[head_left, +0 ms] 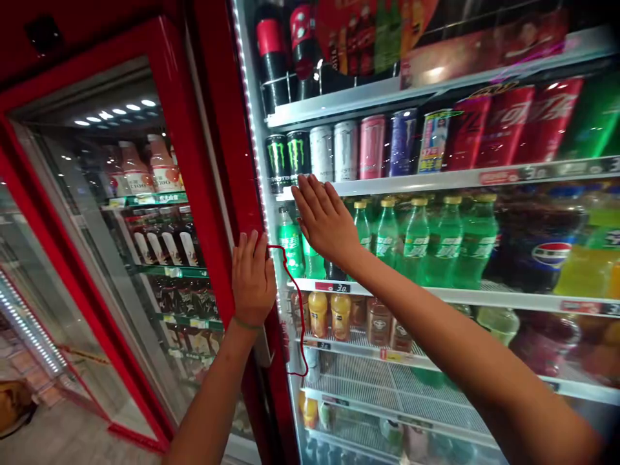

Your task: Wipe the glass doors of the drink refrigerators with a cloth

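Observation:
Against the red frame between two drink coolers is my left hand [252, 278], its fingers up and spread a little, holding nothing. Before the right cooler's shelves, my right hand [324, 223] is stretched out with nothing in it. It overlaps the edge of the can shelf, beside the black cans [297, 154] with green marks; contact cannot be made out. Green bottles [419, 236] stand to its right. A thin red cord [303, 323] hangs by my left hand.
Silver, pink and blue cans [372, 147] line the upper shelf. Yellow bottles [318, 314] stand lower, above a wire shelf [378, 381]. The left cooler [169, 129] has a red-framed glass door. A brown bag-like object [13, 403] lies at the lower left.

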The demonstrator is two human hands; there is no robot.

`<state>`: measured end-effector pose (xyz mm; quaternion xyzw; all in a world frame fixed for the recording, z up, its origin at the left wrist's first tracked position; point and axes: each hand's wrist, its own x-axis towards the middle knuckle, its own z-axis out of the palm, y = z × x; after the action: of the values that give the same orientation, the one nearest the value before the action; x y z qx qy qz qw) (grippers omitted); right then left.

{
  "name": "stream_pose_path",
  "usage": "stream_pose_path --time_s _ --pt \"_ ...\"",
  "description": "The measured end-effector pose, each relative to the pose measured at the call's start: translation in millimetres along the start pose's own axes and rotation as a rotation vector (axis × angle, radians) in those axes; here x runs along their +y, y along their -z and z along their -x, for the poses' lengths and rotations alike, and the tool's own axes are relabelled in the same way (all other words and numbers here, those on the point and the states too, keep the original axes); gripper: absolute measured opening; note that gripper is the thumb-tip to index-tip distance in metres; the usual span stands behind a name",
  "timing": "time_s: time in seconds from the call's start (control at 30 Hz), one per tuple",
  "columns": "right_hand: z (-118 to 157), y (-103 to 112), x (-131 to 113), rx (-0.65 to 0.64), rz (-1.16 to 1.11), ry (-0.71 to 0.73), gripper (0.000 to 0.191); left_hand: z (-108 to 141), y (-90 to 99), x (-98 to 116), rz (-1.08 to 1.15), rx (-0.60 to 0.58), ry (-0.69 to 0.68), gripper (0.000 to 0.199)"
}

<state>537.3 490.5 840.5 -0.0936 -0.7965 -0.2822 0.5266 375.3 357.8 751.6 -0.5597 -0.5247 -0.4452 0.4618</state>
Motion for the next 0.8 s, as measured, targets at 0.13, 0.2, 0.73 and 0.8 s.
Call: stream_pose_path --time_s 0.13,0.2,0.73,0.8 --pt "-8.4 -36.5 -39.7 -0.016 0.003 0.026 0.077 13.4 7.2 -30.2 0.054 -0.03 -0.011 0.053" --pt "12.1 -55.5 -66.5 -0.075 0.006 0.088 0.074 21.4 5.3 -40.2 0.099 -0.03 -0.023 0.054" --pt "11.6 -6.3 -21.3 -0.11 0.219 -0.21 0.067 24.5 9.6 -53.8 0.276 -0.052 -0.013 0.05" --pt "17.2 -9.0 -26.5 -0.055 0.248 -0.249 0.07 23.9 4.7 -47.4 0.3 -0.048 -0.026 0.05"
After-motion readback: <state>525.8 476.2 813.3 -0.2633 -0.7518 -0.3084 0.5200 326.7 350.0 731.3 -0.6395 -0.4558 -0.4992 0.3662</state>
